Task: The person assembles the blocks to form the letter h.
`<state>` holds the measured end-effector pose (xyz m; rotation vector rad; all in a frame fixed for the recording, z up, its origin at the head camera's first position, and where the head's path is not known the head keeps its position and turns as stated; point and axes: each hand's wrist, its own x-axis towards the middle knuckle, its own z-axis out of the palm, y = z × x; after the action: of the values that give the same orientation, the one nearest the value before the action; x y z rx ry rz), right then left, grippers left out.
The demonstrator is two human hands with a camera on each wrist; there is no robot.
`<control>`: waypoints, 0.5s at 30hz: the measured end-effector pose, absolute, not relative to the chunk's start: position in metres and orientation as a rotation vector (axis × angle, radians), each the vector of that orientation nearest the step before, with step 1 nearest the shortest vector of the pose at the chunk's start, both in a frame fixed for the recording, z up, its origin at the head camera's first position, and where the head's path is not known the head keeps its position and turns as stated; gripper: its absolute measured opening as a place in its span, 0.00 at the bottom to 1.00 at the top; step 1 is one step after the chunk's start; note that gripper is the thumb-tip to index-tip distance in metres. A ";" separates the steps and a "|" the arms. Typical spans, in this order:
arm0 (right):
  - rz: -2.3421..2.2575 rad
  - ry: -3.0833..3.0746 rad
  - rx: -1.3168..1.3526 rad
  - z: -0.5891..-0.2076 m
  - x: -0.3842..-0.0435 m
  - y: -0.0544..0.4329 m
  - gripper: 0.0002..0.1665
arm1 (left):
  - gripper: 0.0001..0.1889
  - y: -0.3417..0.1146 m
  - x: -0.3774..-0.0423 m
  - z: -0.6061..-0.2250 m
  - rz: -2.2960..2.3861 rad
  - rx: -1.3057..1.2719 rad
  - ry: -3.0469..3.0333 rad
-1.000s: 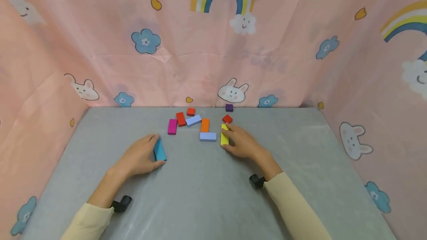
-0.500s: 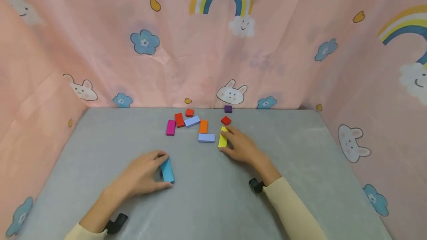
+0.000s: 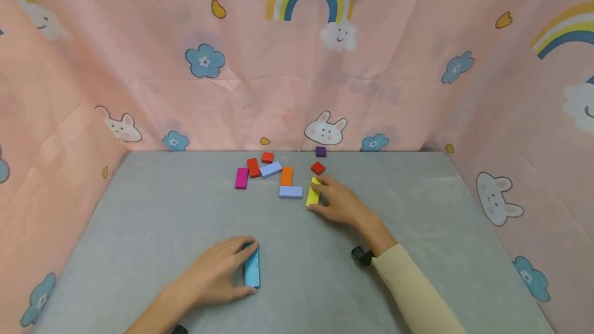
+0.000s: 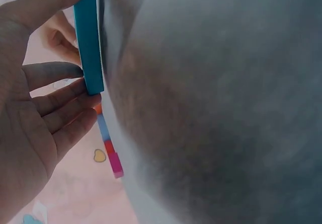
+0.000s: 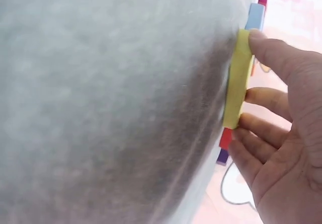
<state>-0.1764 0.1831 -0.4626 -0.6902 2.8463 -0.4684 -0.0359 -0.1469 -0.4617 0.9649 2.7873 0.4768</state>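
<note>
My left hand grips a light blue block by its two ends, thumb at the near end and fingers at the far end, low in the head view. In the left wrist view the same blue block stands between thumb and fingertips. Farther back on the right, my right hand pinches a yellow block end to end. The right wrist view shows the yellow block close to the grey surface, thumb at one end. A red block lies just beyond it.
Left of the yellow block lie a periwinkle block and an orange block, touching. Another periwinkle block, a magenta block and two red blocks are farther left. A purple block sits by the pink curtain.
My left hand has carried the blue block toward the near side and to the right, turning it slightly. The right hand stays nearly in place, with the yellow block tilted a little.
</note>
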 end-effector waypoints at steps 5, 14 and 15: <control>-0.540 2.801 -0.703 -0.466 -0.179 0.185 0.43 | 0.44 -0.147 -0.028 -0.467 0.476 1.006 2.794; -0.612 2.805 -0.673 -0.475 -0.181 0.194 0.45 | 0.43 -0.147 -0.022 -0.466 0.451 1.016 2.809; -0.615 2.809 -0.675 -0.475 -0.181 0.194 0.45 | 0.42 -0.147 -0.022 -0.466 0.449 1.021 2.814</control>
<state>-0.1813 0.1944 -0.4746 -0.6753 2.8091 -0.6146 -0.0218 -0.1474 -0.4662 1.0212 2.8143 0.4493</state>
